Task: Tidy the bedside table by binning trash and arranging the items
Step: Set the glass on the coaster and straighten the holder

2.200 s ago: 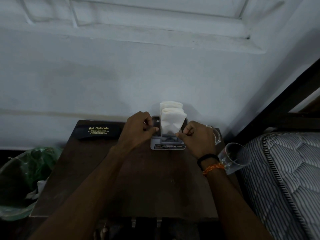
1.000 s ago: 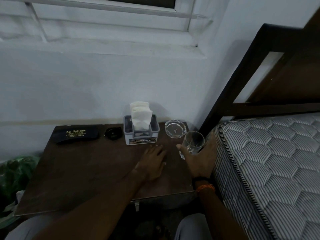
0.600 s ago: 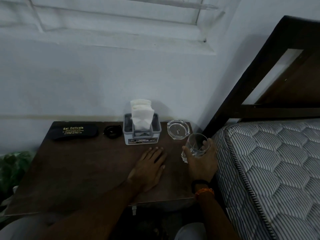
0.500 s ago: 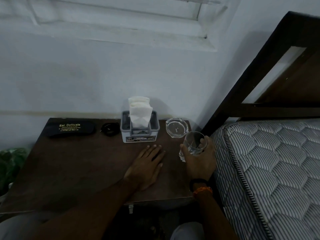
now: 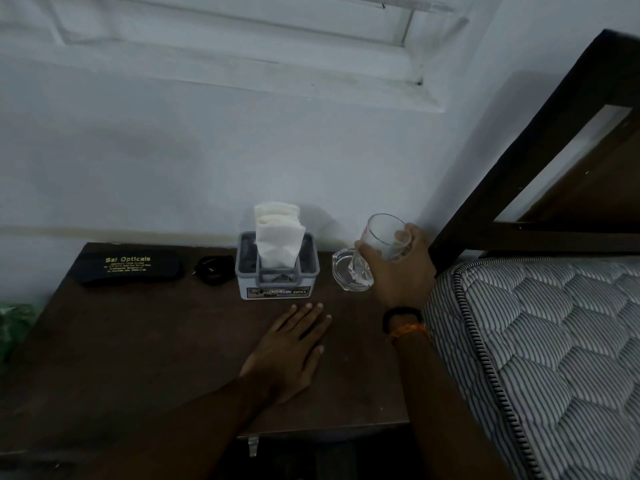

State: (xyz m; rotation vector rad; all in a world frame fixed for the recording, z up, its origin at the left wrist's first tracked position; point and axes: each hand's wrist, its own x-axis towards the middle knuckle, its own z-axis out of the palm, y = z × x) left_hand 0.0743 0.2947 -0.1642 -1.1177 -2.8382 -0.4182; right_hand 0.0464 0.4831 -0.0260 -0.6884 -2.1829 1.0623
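Note:
My right hand grips a clear drinking glass, held tilted just above the glass ashtray at the back right of the dark wooden bedside table. My left hand lies flat and open on the tabletop, in front of the grey tissue holder with white tissues standing up in it. Along the back edge to the left sit a small black coiled item and a black spectacle case with gold lettering.
A bed with a striped quilted mattress and dark headboard presses against the table's right side. A green bin bag shows at the far left edge. A white wall and window sill rise behind the table.
My right hand lifted the glass from the table's right side and carried it back over the ashtray. My left hand stayed flat on the tabletop.

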